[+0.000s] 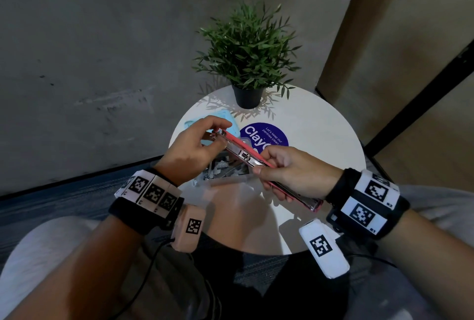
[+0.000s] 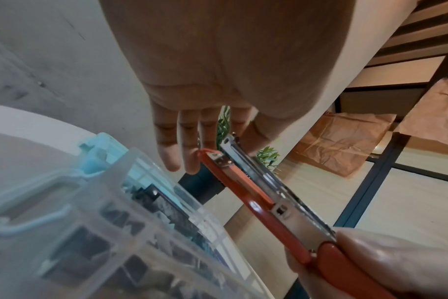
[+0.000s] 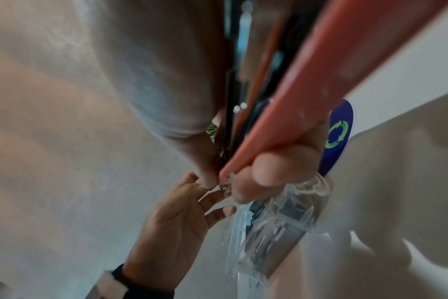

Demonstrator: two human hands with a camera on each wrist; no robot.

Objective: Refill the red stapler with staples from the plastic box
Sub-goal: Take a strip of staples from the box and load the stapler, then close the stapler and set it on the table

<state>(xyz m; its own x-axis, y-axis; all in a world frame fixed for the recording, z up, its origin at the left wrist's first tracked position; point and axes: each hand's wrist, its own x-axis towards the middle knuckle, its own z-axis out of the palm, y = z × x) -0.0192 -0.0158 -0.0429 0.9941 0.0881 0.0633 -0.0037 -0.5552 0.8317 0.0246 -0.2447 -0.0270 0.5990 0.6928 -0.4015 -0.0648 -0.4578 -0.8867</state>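
Note:
The red stapler (image 1: 256, 159) is held in the air over the table, slanting from far left to near right. Its red cover and metal staple rail (image 2: 253, 172) stand slightly apart at the far end. My right hand (image 1: 264, 176) grips the stapler's middle, thumb on the near side, fingers under the red body (image 3: 320, 81). My left hand (image 1: 220, 137) pinches the far tip between thumb and fingertips (image 2: 189, 161). Whether it holds staples I cannot tell. The clear plastic box (image 1: 223, 169) of staples stands open on the table right below both hands.
The box's light blue lid (image 1: 223, 117) lies behind the left hand. A potted green plant (image 1: 247, 50) stands at the far edge of the round white table (image 1: 320, 140), with a purple round sticker (image 1: 266, 135) in front of it. A grey wall is left, my knees below.

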